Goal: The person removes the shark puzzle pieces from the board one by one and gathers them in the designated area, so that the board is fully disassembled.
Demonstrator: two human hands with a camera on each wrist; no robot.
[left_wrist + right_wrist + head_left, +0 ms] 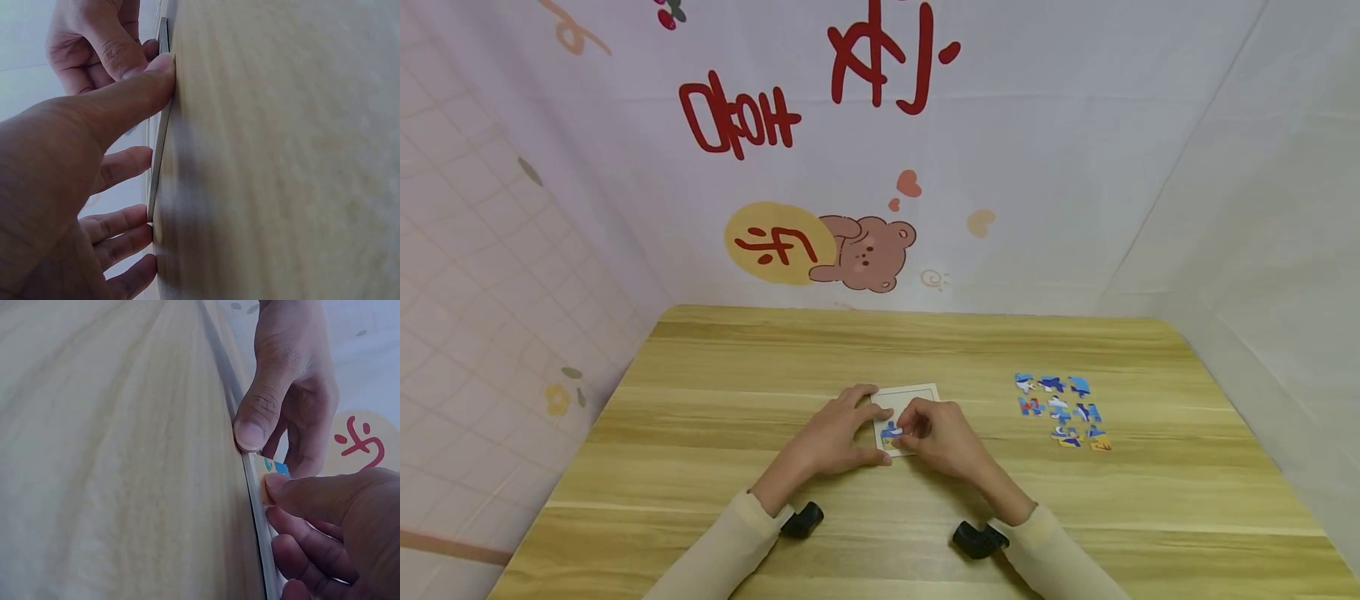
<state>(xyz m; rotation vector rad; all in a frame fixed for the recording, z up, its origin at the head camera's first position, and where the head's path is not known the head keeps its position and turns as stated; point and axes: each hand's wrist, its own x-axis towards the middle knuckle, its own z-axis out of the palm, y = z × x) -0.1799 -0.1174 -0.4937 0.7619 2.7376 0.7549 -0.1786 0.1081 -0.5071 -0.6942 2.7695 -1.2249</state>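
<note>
A small white puzzle board (901, 392) with a raised frame lies on the table. Blue-and-yellow puzzle pieces (890, 432) show in its near left corner. My left hand (835, 435) spans the board's left side with fingers spread. Its thumb is at the near left corner, its index finger reaches over the left edge, and other fingertips rest by the far left corner. Over the board, my right hand (946, 437) pinches a puzzle piece (269, 489) between thumb and index finger; its other fingers curl beneath, and most of the piece is hidden.
To the right of the board, several loose puzzle pieces (1060, 408) lie in rough rows, mostly blue with some yellow and red. The wooden table (737, 350) ends at a white printed curtain (1037, 167). A black wrist camera (981, 540) sits at each sleeve.
</note>
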